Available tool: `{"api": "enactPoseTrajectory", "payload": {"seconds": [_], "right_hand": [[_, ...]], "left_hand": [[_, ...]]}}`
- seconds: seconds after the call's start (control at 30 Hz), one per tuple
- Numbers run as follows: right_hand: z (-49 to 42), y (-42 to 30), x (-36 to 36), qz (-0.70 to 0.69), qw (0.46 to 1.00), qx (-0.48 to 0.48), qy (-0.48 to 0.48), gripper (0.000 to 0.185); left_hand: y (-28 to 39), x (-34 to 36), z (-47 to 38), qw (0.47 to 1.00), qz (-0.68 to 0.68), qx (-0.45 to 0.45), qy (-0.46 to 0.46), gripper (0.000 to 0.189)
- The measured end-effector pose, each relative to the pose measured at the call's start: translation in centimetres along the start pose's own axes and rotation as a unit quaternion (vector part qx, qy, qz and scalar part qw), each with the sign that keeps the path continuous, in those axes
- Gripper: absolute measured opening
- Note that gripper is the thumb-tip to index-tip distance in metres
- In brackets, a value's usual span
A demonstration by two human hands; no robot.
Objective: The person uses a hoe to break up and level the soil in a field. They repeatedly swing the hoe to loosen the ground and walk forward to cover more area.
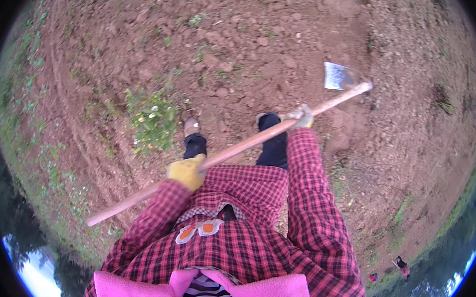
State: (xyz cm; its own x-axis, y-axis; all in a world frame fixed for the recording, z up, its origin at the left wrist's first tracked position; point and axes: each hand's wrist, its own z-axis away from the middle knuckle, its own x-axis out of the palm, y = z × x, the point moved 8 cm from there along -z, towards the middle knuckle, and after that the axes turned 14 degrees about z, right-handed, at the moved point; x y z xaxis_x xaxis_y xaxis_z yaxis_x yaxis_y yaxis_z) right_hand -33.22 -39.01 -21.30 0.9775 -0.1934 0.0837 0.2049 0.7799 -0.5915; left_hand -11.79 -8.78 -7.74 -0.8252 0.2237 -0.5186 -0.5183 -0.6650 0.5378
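A hoe with a long wooden handle (246,144) crosses slantwise in front of my body. My left hand (187,171), in a yellow work glove, grips the handle toward its lower-left end. Farther up the shaft, my right hand (302,115) is closed around it in a pale, soiled glove with some yellow. Beyond the right hand, the metal hoe blade (337,76) shows at the upper right, bright and slightly blurred. Whether the blade touches the reddish soil (242,82) cannot be told.
A leafy plant with pale flowers (153,117) grows left of my left shoe (191,125). Clods and small weeds (197,20) dot the ground ahead. Another person (402,267) stands far off at the lower right, near a red object (373,277). Trees border the field.
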Motion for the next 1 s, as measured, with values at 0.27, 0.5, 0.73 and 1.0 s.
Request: {"api": "enactPoseTrajectory", "payload": {"seconds": [0.27, 0.5, 0.73, 1.0], "right_hand": [[16.5, 28.0, 8.3, -0.135, 0.939, 0.262, -0.175, 0.034], [23.5, 29.6, 10.9, 0.084, 0.936, 0.330, -0.094, 0.032], [18.8, 21.1, 13.7, 0.164, 0.971, 0.126, -0.117, 0.031], [6.6, 9.8, 15.1, 0.136, 0.989, 0.021, -0.056, 0.019]], "left_hand": [[-13.4, -12.8, 20.3, 0.933, -0.246, -0.262, -0.015, 0.019], [-22.9, -10.9, 25.0, 0.924, -0.179, -0.336, -0.042, 0.031], [-24.9, 1.7, 17.8, 0.979, 0.086, -0.183, -0.003, 0.045], [-15.6, 2.7, 7.0, 0.976, 0.200, -0.031, 0.080, 0.038]]}}
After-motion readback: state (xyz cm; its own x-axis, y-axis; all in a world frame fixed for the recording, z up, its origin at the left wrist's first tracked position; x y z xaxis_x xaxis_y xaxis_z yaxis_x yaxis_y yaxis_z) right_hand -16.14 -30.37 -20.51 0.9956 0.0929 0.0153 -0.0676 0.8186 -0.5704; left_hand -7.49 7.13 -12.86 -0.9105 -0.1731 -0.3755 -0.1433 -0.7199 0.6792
